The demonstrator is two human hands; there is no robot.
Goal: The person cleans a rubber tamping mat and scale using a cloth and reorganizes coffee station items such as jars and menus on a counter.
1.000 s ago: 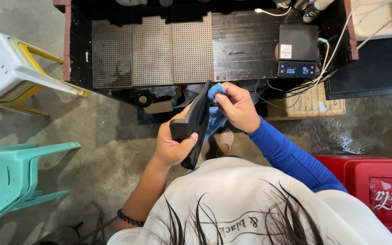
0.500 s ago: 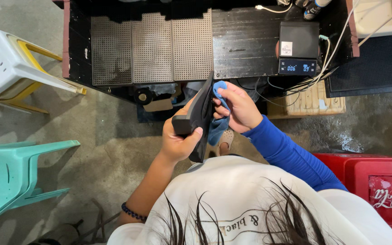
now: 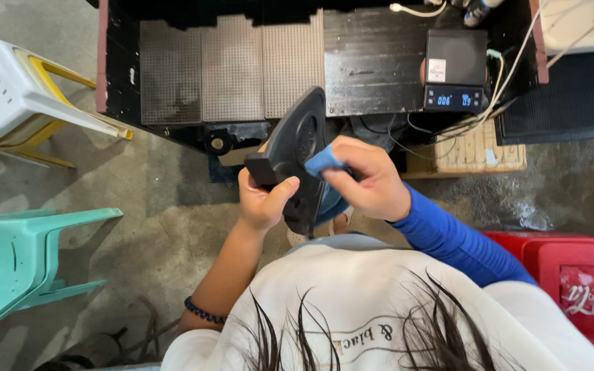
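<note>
My left hand (image 3: 264, 199) grips the handle of a black, flat, rounded plastic part (image 3: 298, 148) and holds it upright in front of me. My right hand (image 3: 369, 180) pinches a blue cloth (image 3: 322, 162) against the face of that black part. Behind them is a black workbench (image 3: 379, 58) with three grey perforated panels (image 3: 232, 69). A small black digital scale (image 3: 455, 79) with a lit blue display sits on the bench at the right.
White and yellow plastic chairs (image 3: 15, 96) stand stacked at the left, a teal chair (image 3: 15, 264) below them. A red crate (image 3: 579, 282) is at the right. Cables (image 3: 496, 103) trail off the bench near a wooden pallet (image 3: 479, 154). The floor is concrete.
The black part has been turned so its broad face shows more. My right hand has slid the blue cloth down its face, and both hands have shifted slightly.
</note>
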